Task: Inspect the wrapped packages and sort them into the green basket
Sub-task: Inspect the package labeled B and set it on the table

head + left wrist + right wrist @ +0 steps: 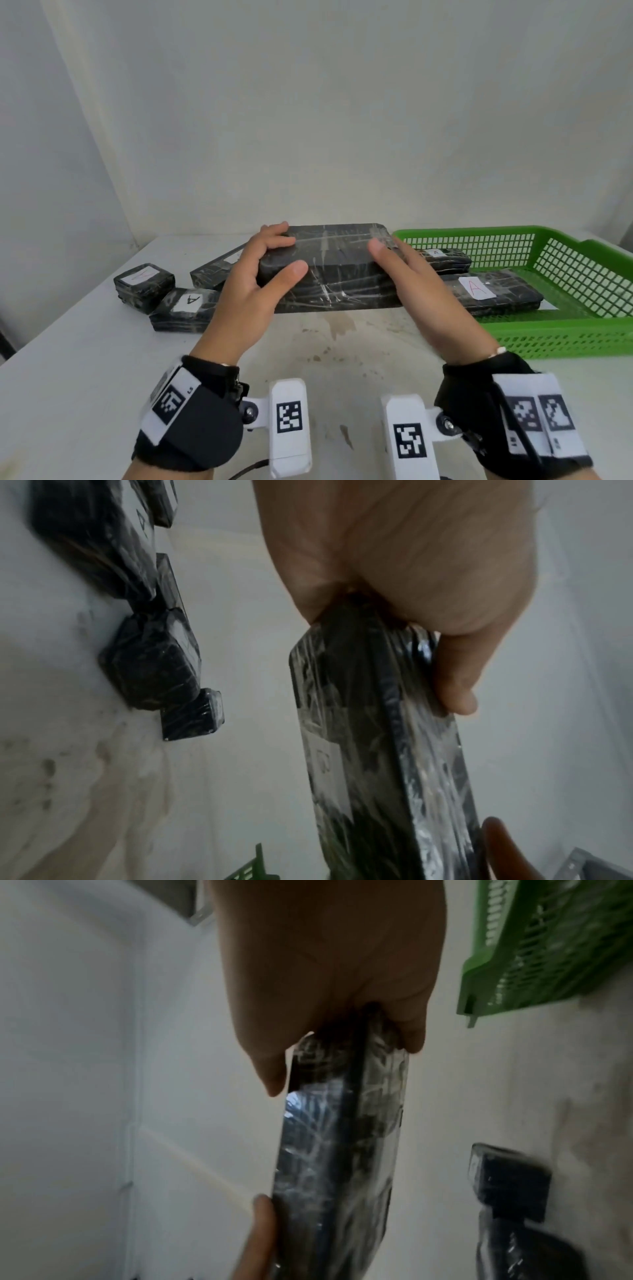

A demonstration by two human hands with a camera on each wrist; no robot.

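Both our left hand [251,284] and right hand [423,291] clasp the package [334,267] by its ends above the table [85,359], tilted, we judge, for inspection. Left wrist view: loose packages [154,658] beside. Right wrist view: the basket [548,947] near, unobstructed.

The white, stained table [85,359] carries three wrapped packages to the left of the left hand [253,284]: a small block [144,286], a flat one [186,308], and a long one [217,270] behind. The green basket [565,337] sits right of the right hand [424,294].
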